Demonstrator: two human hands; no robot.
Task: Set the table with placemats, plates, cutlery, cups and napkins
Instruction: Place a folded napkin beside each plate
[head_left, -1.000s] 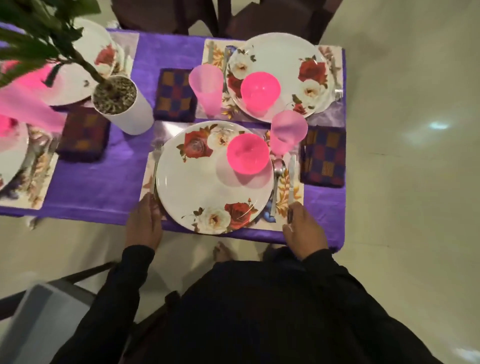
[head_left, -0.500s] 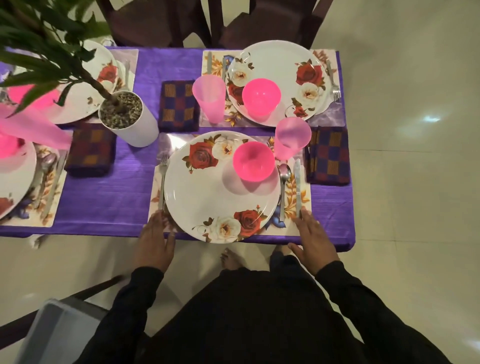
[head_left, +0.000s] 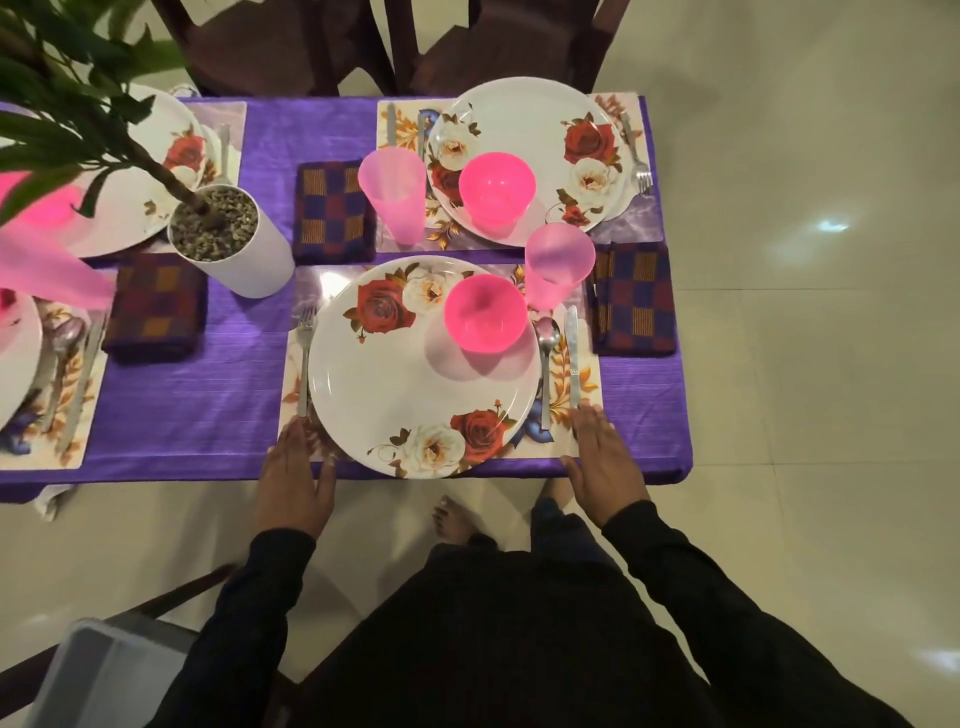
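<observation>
A white rose-print plate lies on a floral placemat at the table's near edge, with a pink bowl on it. A fork lies left of the plate; a spoon and knife lie right. A pink cup and a checked napkin sit beyond. My left hand rests flat on the placemat's near left corner. My right hand lies flat on its near right corner, fingers straight, just below the knife.
A second setting with plate, pink bowl, cup and napkin lies across the purple table. A potted plant stands left of centre. Dark chairs stand behind; a grey bin sits near left.
Both hands slid back toward the table's near edge, off the cutlery, and now lie flatter on the placemat corners. The view has tilted, so the whole table sits lower in frame.
</observation>
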